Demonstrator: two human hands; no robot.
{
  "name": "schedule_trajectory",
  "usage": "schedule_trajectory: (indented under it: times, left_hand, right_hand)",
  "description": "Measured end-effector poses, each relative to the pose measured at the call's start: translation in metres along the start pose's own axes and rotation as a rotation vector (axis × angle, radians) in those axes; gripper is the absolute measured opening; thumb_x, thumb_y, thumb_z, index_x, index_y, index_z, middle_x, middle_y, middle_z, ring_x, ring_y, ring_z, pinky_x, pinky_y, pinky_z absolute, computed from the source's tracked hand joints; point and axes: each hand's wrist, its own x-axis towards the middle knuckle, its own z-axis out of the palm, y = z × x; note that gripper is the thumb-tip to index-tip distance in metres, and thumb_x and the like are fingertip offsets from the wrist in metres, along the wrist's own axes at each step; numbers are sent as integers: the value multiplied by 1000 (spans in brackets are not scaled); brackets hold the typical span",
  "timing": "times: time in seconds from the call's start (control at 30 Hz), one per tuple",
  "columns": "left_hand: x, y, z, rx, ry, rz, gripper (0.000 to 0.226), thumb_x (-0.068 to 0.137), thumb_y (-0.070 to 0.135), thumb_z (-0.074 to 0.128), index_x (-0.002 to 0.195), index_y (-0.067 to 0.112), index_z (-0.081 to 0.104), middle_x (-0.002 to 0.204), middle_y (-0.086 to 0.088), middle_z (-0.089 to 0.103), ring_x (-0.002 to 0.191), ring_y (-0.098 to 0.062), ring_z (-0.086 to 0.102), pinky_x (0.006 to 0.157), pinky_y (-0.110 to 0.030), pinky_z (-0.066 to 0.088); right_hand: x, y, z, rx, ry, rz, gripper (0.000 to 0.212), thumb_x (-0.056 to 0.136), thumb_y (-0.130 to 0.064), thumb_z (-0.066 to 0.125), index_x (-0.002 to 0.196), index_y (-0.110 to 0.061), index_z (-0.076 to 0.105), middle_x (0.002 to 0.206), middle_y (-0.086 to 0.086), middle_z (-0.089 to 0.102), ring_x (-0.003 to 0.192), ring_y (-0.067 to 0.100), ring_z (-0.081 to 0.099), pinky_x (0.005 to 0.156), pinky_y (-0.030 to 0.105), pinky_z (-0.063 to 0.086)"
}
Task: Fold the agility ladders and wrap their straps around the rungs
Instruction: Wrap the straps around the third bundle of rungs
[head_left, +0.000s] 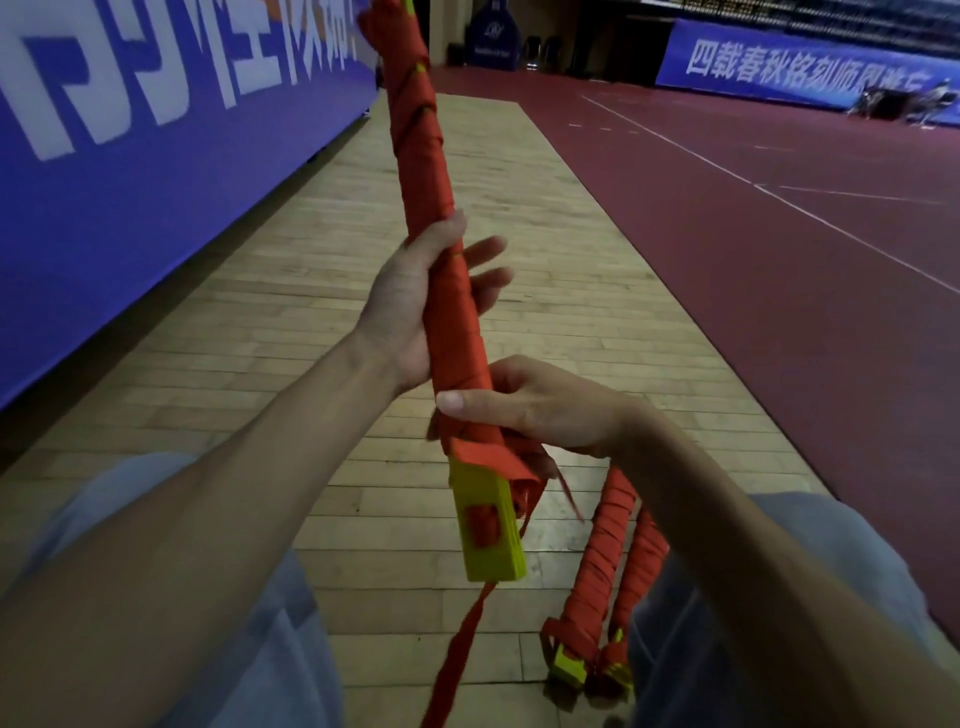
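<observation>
Ladder bundle (426, 156) held in the air over the lap, long axis steep, yellow end (488, 535) down and near, far end up and away. Gripped midway by left hand (410, 306), pinched lower by right hand (535, 405). Seemingly final wraps; next, likely winding in the dangling strap tail (462, 644), pulled taut.

We see folded ladder (452, 291): stacked yellow rungs bound in red strap spiral, held tilted upright, yellow end lowest. Loose strap tail (457, 654) hangs below. Two wrapped ladders (602, 561) lie side by side on floor (395, 364).
</observation>
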Motion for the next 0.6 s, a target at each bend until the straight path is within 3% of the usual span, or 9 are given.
schedule_trajectory:
  times: [0.1, 0.17, 0.27, 0.4, 0.47, 0.53, 0.6]
  left_hand:
    - [5, -4, -6, 201, 114, 121, 16, 93, 14, 63, 105, 14, 52, 73, -4, 64, 53, -18, 62, 51, -26, 50]
    - [9, -9, -11, 291, 204, 205, 18, 93, 13, 64, 105, 13, 51, 71, -6, 58, 51, -19, 58, 50, -29, 49]
    - [14, -12, -15, 349, 327, 300, 16, 94, 14, 62, 100, 16, 48, 70, -7, 56, 47, -18, 55, 49, -29, 48]
    - [19, -19, -17, 343, 475, 302, 11, 95, 16, 54, 93, 21, 43, 69, -7, 54, 42, -16, 50, 46, -27, 45]
    - [19, -25, -17, 265, 463, 213, 6, 96, 25, 47, 97, 19, 44, 73, -7, 54, 45, -16, 50, 49, -28, 45]
    - [17, -28, -15, 168, 428, 112, 24, 100, 37, 39, 101, 14, 47, 75, -7, 56, 49, -17, 52, 54, -29, 46]
    - [18, -25, -15, 106, 401, 59, 34, 104, 42, 32, 97, 14, 50, 76, -7, 57, 54, -18, 54, 61, -30, 46]
  right_hand:
    - [0, 6, -2, -123, 93, 57, 55, 94, -45, 57, 93, 9, 65, 65, 27, 62, 39, 20, 51, 39, 21, 42]
    - [3, 8, 1, -224, 174, 88, 52, 94, -46, 59, 84, 5, 62, 57, 14, 59, 38, 16, 51, 40, 21, 41]
    - [12, 8, 12, -369, 254, 123, 45, 89, -52, 63, 86, -7, 60, 61, 0, 58, 44, 7, 52, 47, 20, 43]
    - [22, 15, 30, -543, 346, 237, 47, 79, -63, 68, 81, -22, 47, 69, -4, 55, 58, 11, 53, 56, 24, 42]
    - [25, 22, 33, -610, 410, 272, 39, 83, -56, 66, 77, -23, 45, 68, -3, 55, 58, 13, 54, 55, 25, 42]
    - [24, 24, 30, -622, 458, 278, 34, 84, -49, 63, 72, -21, 47, 64, -3, 56, 54, 14, 53, 53, 25, 40]
    - [24, 24, 27, -561, 465, 276, 33, 83, -46, 63, 69, -20, 49, 64, 0, 61, 55, 17, 59, 53, 30, 48]
